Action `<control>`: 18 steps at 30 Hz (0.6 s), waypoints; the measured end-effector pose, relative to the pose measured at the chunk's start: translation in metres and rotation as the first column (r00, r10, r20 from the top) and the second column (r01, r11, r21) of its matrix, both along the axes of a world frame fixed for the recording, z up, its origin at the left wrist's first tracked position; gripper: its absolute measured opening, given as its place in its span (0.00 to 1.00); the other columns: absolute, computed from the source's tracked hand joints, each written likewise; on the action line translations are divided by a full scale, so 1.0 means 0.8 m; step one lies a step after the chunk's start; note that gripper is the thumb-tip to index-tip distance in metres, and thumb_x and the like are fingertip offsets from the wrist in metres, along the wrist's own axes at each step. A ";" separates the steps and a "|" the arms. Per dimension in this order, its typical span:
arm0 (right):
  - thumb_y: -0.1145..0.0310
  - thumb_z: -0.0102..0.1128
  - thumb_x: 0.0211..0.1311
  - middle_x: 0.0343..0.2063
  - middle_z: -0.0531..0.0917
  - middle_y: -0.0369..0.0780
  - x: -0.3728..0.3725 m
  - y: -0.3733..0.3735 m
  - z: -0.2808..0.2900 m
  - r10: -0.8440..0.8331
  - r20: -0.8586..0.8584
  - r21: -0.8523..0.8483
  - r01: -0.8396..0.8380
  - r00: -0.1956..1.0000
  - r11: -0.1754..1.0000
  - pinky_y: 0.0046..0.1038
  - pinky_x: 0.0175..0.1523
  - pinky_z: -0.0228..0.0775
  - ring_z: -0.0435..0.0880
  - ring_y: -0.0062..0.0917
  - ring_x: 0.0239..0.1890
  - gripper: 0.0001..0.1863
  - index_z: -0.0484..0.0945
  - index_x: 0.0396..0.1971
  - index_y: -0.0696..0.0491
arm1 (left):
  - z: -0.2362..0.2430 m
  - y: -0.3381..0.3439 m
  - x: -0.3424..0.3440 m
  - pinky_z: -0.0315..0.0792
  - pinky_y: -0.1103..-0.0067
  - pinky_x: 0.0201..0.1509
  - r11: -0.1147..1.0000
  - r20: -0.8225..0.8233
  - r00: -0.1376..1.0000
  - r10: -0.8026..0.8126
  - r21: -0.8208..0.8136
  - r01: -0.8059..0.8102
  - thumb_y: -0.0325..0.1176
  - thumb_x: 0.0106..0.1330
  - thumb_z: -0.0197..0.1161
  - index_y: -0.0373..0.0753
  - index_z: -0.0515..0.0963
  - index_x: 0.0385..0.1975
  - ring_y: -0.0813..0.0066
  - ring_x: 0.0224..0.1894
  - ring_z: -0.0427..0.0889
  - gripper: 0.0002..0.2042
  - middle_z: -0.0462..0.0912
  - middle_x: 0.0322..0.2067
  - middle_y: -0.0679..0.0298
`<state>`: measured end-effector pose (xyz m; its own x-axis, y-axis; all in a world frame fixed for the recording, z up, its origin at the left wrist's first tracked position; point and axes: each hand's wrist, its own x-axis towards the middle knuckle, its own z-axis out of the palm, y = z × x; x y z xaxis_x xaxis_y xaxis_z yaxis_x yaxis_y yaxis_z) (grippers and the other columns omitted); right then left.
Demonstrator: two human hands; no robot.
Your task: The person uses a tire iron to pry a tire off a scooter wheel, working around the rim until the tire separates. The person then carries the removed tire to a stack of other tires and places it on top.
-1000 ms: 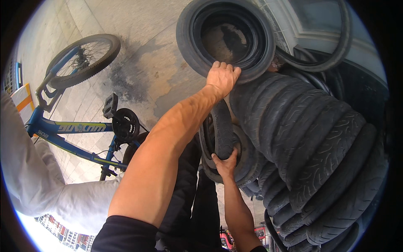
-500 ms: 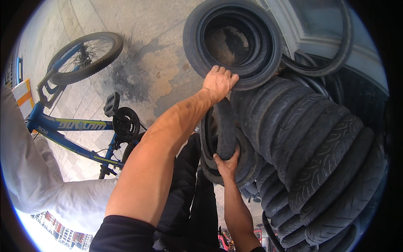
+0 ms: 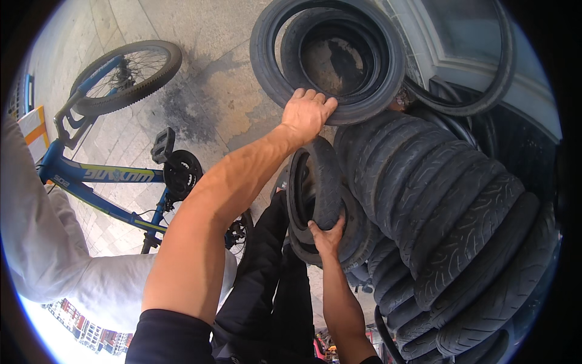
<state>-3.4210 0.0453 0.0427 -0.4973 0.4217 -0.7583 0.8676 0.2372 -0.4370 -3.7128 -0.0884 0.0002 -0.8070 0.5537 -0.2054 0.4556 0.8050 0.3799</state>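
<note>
My left hand [image 3: 310, 113] grips the near rim of a large black tyre [image 3: 265, 54], fingers curled over its edge. This tyre is tilted and shifted off the tyres [image 3: 292, 54] stacked beneath it on the ground. Closer to me, my right hand [image 3: 328, 235] is closed on the near side of a smaller worn tyre [image 3: 329, 182], its thumb on the inner edge. That tyre stands tilted over other tyres [image 3: 359, 239], which it partly hides.
Rows of black tyres [image 3: 436, 200] stand tightly packed on the right. A thin tyre [image 3: 506, 60] leans on the glass front [image 3: 467, 30]. On the left are a blue bicycle [image 3: 115, 176] and another person's light grey trouser leg [image 3: 115, 285]. Stained paving [image 3: 206, 91] lies between.
My left hand has moved slightly left and nearer, pulling the large tyre off line with those below. The smaller tyre has shifted slightly; my right hand has barely moved.
</note>
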 end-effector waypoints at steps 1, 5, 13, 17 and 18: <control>0.64 0.78 0.41 0.56 0.71 0.58 -0.001 0.002 -0.001 -0.006 -0.002 0.000 0.006 1.000 1.000 0.36 0.68 0.57 0.70 0.46 0.61 0.50 0.58 0.61 0.67 | 0.010 -0.005 0.001 0.66 0.67 0.50 0.998 0.027 0.998 0.063 0.030 -0.064 0.26 0.47 0.68 0.43 0.73 0.40 0.61 0.44 0.78 0.19 0.80 0.35 0.61; 0.69 0.78 0.42 0.59 0.68 0.55 -0.006 0.011 -0.019 -0.044 0.048 0.010 0.044 0.998 0.999 0.34 0.70 0.53 0.67 0.40 0.64 0.50 0.56 0.63 0.67 | 0.056 -0.020 0.002 0.67 0.64 0.52 0.920 0.202 0.921 0.334 0.141 -0.365 0.28 0.45 0.72 0.38 0.71 0.45 0.53 0.45 0.78 0.24 0.80 0.36 0.55; 0.59 0.75 0.45 0.63 0.64 0.60 -0.066 0.009 -0.091 -0.077 0.040 0.075 0.074 0.996 0.994 0.37 0.71 0.54 0.64 0.51 0.66 0.51 0.56 0.65 0.65 | 0.131 -0.060 0.002 0.75 0.71 0.51 0.368 0.538 0.417 0.733 0.202 -0.908 0.29 0.45 0.77 0.27 0.69 0.54 0.60 0.44 0.83 0.34 0.82 0.43 0.48; 0.59 0.74 0.48 0.62 0.66 0.60 -0.080 0.024 -0.084 0.010 0.016 0.178 -0.013 1.000 0.984 0.38 0.70 0.55 0.66 0.49 0.65 0.48 0.57 0.66 0.62 | 0.155 -0.069 0.050 0.76 0.70 0.53 0.006 0.805 0.177 0.566 0.211 -0.977 0.26 0.48 0.75 0.25 0.68 0.55 0.64 0.45 0.82 0.33 0.81 0.45 0.52; 0.59 0.73 0.49 0.62 0.66 0.60 -0.080 0.026 -0.077 0.052 -0.001 0.227 -0.051 0.999 0.973 0.39 0.70 0.55 0.67 0.49 0.65 0.47 0.58 0.66 0.61 | 0.162 -0.067 0.063 0.78 0.74 0.48 -0.079 0.843 0.153 0.515 0.225 -0.971 0.23 0.49 0.75 0.24 0.68 0.53 0.66 0.43 0.83 0.31 0.82 0.42 0.51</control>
